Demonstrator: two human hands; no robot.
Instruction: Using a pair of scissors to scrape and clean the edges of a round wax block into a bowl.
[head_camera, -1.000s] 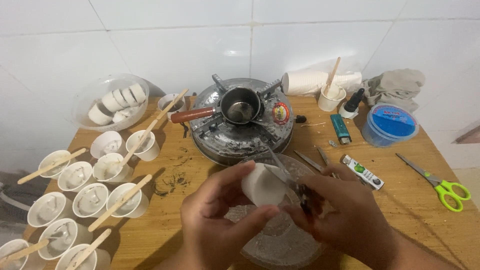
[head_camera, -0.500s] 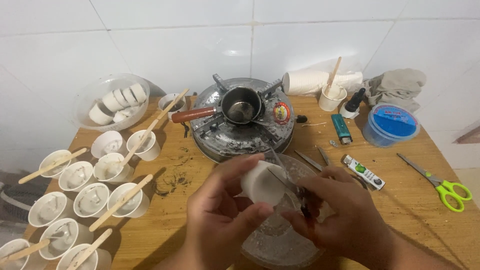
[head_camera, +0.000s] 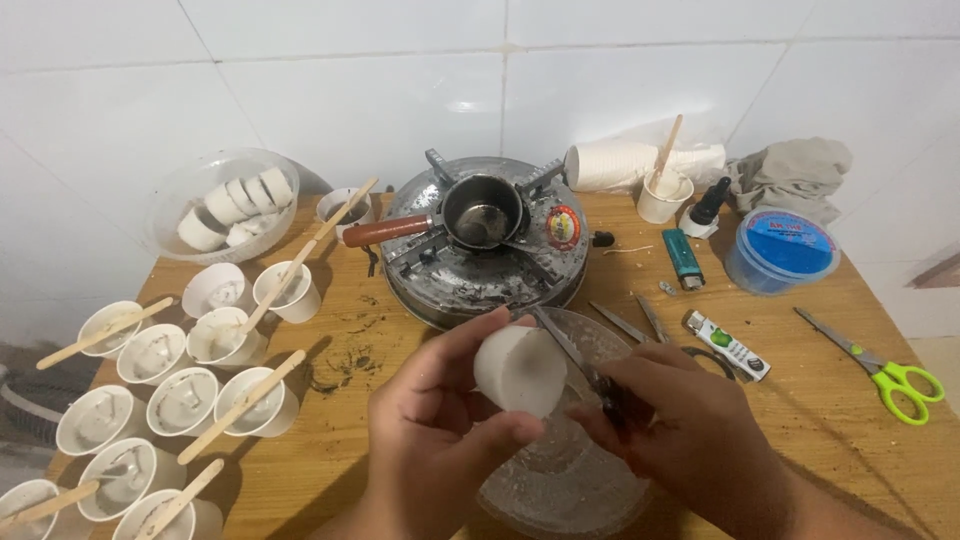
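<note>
Now your left hand grips the round white wax block above the clear glass bowl. Your right hand grips a thin metal knife against the block, which looks barely shaved yet.

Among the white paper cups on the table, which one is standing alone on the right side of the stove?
The paper cup behind the stove's right edge, beside the lying stack of cups. One wooden stick stands in it. All the other cups are grouped at the table's left.

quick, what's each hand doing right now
Left hand: closed around a white wax block.
Right hand: closed on a small knife, blade against the block.
</note>
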